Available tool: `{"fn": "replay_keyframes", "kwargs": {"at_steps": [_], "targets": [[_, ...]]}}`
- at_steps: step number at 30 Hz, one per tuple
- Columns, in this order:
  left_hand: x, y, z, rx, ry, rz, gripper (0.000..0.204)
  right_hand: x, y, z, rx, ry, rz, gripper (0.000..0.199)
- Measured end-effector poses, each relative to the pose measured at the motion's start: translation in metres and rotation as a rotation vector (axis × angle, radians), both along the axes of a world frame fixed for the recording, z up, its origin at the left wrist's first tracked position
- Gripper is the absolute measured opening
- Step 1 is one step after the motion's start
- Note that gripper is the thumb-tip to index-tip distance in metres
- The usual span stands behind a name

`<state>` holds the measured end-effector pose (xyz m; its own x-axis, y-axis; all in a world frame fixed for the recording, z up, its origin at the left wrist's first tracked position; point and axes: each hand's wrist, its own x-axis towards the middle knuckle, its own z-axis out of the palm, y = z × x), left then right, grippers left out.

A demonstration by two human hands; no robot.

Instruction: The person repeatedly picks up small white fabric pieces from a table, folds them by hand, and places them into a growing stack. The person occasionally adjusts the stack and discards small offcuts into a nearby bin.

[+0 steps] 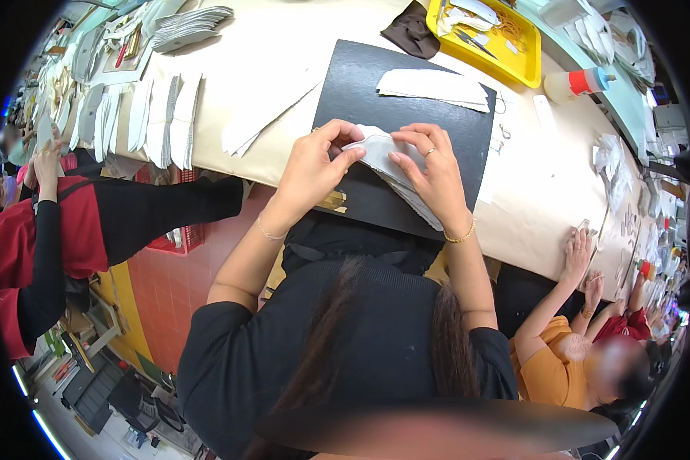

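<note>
Basically, left hand [320,159] pinches pale layered piece [381,156] at one end, right hand [435,165] grips it farther along, seemingly to steady it over black board [350,88].

A dark short-sleeved top [395,337] is worn with a gold bracelet [461,234].

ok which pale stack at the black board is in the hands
The nearer stack, between the left hand and right hand; the other stack lies untouched farther away on the black board.
</note>
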<state>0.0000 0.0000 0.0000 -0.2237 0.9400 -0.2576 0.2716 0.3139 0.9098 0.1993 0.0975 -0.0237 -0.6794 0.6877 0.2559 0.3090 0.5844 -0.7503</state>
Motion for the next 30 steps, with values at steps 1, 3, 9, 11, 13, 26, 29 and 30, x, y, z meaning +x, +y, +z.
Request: {"fn": "replay_keyframes", "kwargs": {"at_steps": [1, 3, 9, 11, 13, 26, 29, 30], "targets": [[-0.002, 0.000, -0.001, 0.026, -0.048, -0.023, 0.032, -0.001, 0.001, -0.004, -0.017, 0.037, 0.000, 0.021], [0.001, 0.005, -0.004, 0.075, -0.106, -0.071, 0.036, 0.005, 0.007, -0.008, -0.042, 0.075, 0.014, 0.015], [-0.010, 0.002, 0.001, 0.101, 0.017, -0.210, 0.054, 0.013, 0.007, -0.015, -0.388, 0.325, 0.038, 0.007], [-0.007, 0.002, 0.001, 0.109, 0.161, -0.261, 0.061, 0.021, 0.010, -0.008, -0.499, 0.562, 0.021, 0.006], [-0.004, 0.001, -0.001, 0.155, 0.233, -0.273, 0.057, 0.036, 0.016, 0.008, -0.545, 0.799, 0.020, 0.009], [0.013, -0.005, 0.031, -0.013, -0.549, -0.205, 0.026, 0.022, 0.026, 0.076, -0.034, -0.118, 0.059, 0.009], [0.008, -0.005, 0.034, -0.022, -0.635, -0.234, 0.023, 0.017, 0.030, 0.081, -0.045, -0.141, 0.127, 0.009], [0.007, -0.005, 0.035, -0.024, -0.674, -0.245, 0.022, 0.015, 0.032, 0.083, -0.066, -0.158, 0.143, 0.010]]}}
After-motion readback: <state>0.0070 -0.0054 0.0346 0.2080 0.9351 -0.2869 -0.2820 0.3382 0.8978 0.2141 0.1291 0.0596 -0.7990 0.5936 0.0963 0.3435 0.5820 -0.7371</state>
